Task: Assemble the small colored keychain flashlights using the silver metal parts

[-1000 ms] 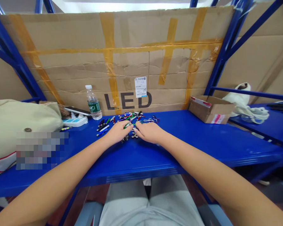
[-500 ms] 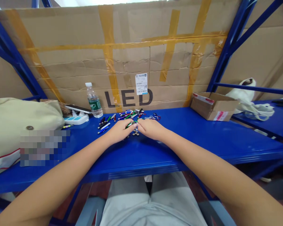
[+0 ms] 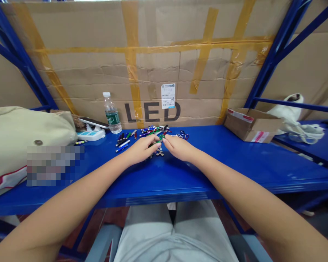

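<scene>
My left hand (image 3: pixel 142 148) is closed around a slim green mini flashlight (image 3: pixel 157 141), mostly hidden by the fingers. Thumb and fingers of my right hand (image 3: pixel 179 147) pinch a green carabiner clip (image 3: pixel 161 137) at the flashlight's end, between the two hands. Just below the fingertips, several silver button cells (image 3: pixel 160 153) lie on the blue table (image 3: pixel 158 178). Behind the hands is a pile of coloured mini flashlights (image 3: pixel 150 129). More flashlights, among them a blue one (image 3: pixel 122 148), lie left of my left hand. Clips with pale cords (image 3: pixel 182 135) rest behind my right hand.
A water bottle (image 3: pixel 113 118) stands at the back left, near a white power strip (image 3: pixel 91 135) and a cream bag (image 3: pixel 35 131). An open cardboard box (image 3: pixel 251 125) sits at the right. Behind the table rises a taped cardboard sheet (image 3: pixel 98 72).
The view has shifted slightly, so the scene sits a little to the right. My fingers have moved slightly apart, and the green clip shows more clearly between them.
</scene>
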